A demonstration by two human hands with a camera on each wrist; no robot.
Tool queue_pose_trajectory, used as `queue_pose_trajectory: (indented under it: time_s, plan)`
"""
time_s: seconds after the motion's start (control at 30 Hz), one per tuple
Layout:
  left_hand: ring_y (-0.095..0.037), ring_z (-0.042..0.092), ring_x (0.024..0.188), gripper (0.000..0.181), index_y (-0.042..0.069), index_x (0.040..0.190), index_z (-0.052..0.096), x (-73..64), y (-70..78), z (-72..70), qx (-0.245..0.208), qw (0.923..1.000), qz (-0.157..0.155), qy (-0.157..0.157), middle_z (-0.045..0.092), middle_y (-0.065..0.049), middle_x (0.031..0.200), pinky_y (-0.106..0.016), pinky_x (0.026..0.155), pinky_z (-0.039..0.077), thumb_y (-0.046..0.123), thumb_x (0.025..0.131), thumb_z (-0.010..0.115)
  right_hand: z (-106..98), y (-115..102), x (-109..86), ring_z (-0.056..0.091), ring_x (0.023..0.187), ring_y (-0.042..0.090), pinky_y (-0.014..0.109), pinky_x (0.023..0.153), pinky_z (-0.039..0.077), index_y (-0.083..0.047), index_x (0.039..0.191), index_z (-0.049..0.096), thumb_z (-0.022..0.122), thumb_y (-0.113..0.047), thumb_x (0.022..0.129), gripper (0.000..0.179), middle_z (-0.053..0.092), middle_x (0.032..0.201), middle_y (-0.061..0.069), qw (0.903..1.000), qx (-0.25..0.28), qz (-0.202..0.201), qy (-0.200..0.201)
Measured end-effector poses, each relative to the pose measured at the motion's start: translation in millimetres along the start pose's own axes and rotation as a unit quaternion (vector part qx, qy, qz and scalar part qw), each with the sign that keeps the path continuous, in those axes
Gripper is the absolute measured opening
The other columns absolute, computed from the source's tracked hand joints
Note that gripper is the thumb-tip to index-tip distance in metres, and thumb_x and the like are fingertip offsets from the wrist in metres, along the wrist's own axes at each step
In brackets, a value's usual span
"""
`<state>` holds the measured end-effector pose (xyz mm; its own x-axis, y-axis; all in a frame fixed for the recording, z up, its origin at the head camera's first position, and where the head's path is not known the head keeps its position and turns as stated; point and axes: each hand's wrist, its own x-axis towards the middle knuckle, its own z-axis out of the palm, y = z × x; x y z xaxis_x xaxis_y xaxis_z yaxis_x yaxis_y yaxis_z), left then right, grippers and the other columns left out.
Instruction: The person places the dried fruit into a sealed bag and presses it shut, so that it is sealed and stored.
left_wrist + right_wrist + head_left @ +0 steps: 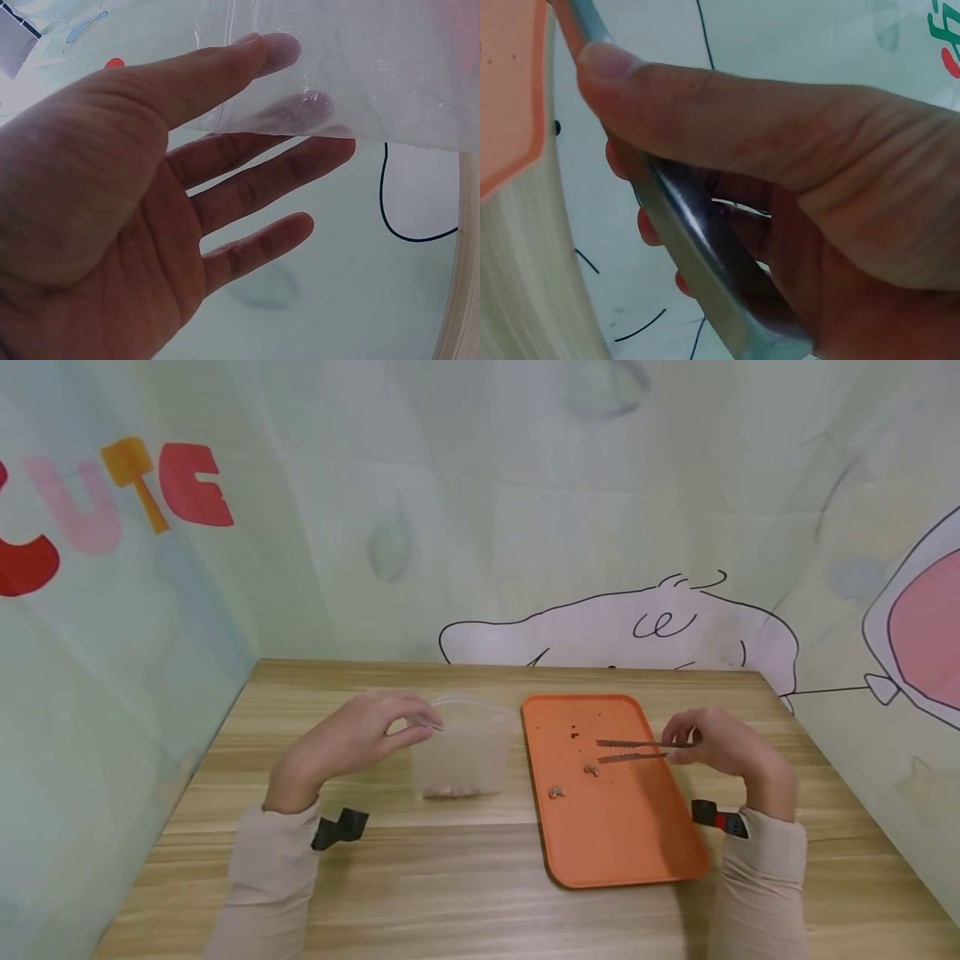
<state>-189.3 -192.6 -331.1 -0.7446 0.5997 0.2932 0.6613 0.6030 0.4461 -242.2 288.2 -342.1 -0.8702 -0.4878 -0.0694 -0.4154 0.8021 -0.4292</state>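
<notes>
Now your left hand [360,737] pinching plastic bag [465,756], right hand [727,747] gripping metal tongs [645,744] over tray's [607,835] right edge, "CUTE" backdrop [480,510]

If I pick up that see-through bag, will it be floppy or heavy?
The bag is probably floppy, because its plastic looks thin. It's likely light too: the pale bits inside only fill the very bottom.

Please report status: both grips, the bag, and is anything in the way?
Left grip holds clear plastic bag near its top. Right grip on metal tongs, open over orange tray. Two small brown pieces on tray; no obstruction seen.
</notes>
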Motion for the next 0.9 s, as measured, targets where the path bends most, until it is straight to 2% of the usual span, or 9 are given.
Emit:
queue_pose_trajectory:
  time_s: [0.2, 0.37, 0.47, 0.57, 0.73, 0.8, 0.9]
  plan:
    - [-0.013, 0.066, 0.095, 0.014, 0.013, 0.108, 0.074, 0.5, -0.5, -0.8, 0.002, 1.0000, 0.005, 0.003, 0.071, 0.005, 0.107, -0.040, 0.088, 0.052, 0.017, 0.098, 0.066, 11, 12, 12.5, 0.052, 0.072, 0.016, 0.026, 0.060, 0.043, -0.010, 0.089, 0.070, 0.081, -0.005, 0.082, 0.013, 0.059, 0.076, -0.003, 0.9983, 0.024, -0.005, -0.052]
    - [-0.013, 0.066, 0.095, 0.013, 0.012, 0.108, 0.074, -0.1, -1.5, 0.1, 0.001, 0.9999, 0.012, 0.005, 0.071, 0.004, 0.106, -0.040, 0.087, 0.052, 0.016, 0.098, 0.066, 21, 18, 18.8, 0.047, 0.068, 0.012, 0.024, 0.057, 0.037, -0.011, 0.084, 0.068, 0.077, -0.005, 0.086, 0.011, 0.055, 0.072, -0.005, 0.9961, 0.034, -0.030, -0.075]
    - [-0.013, 0.066, 0.096, 0.014, 0.013, 0.108, 0.073, -1.2, -1.1, 0.8, 0.002, 0.9999, 0.011, 0.004, 0.071, 0.005, 0.107, -0.040, 0.088, 0.052, 0.017, 0.098, 0.065, 23, 19, 19.2, 0.048, 0.070, 0.011, 0.024, 0.059, 0.040, -0.011, 0.086, 0.067, 0.076, -0.006, 0.088, 0.010, 0.054, 0.073, -0.006, 0.9951, 0.029, -0.058, -0.074]
    - [-0.013, 0.066, 0.096, 0.014, 0.013, 0.109, 0.073, -2.1, -0.3, 0.8, 0.002, 1.0000, 0.006, 0.003, 0.071, 0.005, 0.107, -0.040, 0.088, 0.052, 0.017, 0.098, 0.066, 21, 14, 18.0, 0.051, 0.074, 0.011, 0.026, 0.064, 0.044, -0.013, 0.090, 0.066, 0.074, -0.004, 0.090, 0.011, 0.056, 0.078, -0.007, 0.9947, 0.031, -0.084, -0.051]
    - [-0.014, 0.066, 0.096, 0.013, 0.013, 0.108, 0.074, -1.9, 1.1, 0.7, 0.001, 0.9999, 0.013, 0.006, 0.071, 0.004, 0.107, -0.040, 0.086, 0.053, 0.016, 0.098, 0.066, 14, -3, 15.9, 0.051, 0.078, 0.014, 0.028, 0.067, 0.045, -0.016, 0.093, 0.065, 0.071, -0.004, 0.092, 0.014, 0.056, 0.082, -0.006, 0.9923, 0.041, -0.114, 0.023]
    - [-0.014, 0.066, 0.096, 0.013, 0.013, 0.107, 0.074, -1.1, 1.9, 1.1, 0.004, 0.9998, 0.019, 0.008, 0.071, 0.004, 0.107, -0.040, 0.087, 0.053, 0.016, 0.097, 0.067, 12, -10, 16.2, 0.050, 0.077, 0.014, 0.028, 0.064, 0.043, -0.016, 0.094, 0.064, 0.070, -0.004, 0.094, 0.013, 0.055, 0.082, -0.006, 0.9883, 0.048, -0.132, 0.059]
    - [-0.013, 0.066, 0.097, 0.012, 0.013, 0.106, 0.074, 0.5, 3.1, 2.6, 0.009, 0.9996, 0.025, 0.007, 0.071, 0.004, 0.107, -0.039, 0.087, 0.053, 0.017, 0.097, 0.067, 10, -21, 18.0, 0.049, 0.077, 0.012, 0.026, 0.062, 0.042, -0.015, 0.096, 0.064, 0.069, -0.002, 0.093, 0.014, 0.055, 0.084, -0.006, 0.9774, 0.055, -0.168, 0.116]
